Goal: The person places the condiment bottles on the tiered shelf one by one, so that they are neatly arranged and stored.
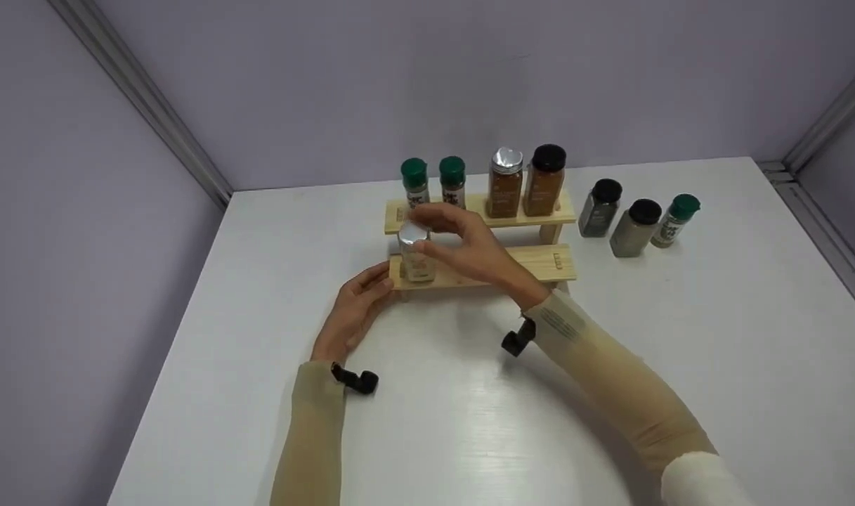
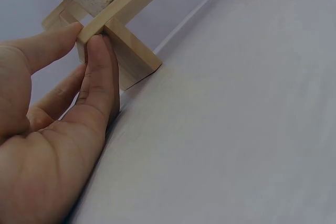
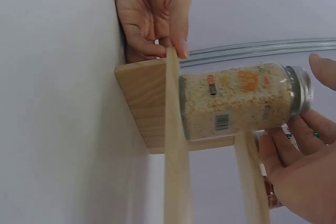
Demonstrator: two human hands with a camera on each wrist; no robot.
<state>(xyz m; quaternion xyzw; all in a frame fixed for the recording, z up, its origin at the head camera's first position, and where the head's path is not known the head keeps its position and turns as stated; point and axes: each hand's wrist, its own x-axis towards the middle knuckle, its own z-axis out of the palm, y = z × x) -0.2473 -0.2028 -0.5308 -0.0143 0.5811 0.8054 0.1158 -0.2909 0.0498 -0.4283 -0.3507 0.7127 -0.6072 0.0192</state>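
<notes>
A clear jar of pale granules, with a silver lid, stands upright at the left end of the wooden rack's lower shelf. My right hand is spread around its upper part. In the right wrist view the thumb is apart from the silver lid, and the other fingers lie right beside the jar. My left hand pinches the left end of that shelf, thumb on the board's end and fingers against its underside, as the left wrist view shows.
On the rack's upper shelf stand two green-capped bottles, a silver-topped brown jar and a black-capped brown jar. Right of the rack, two black-capped jars and a green-capped bottle stand on the white table.
</notes>
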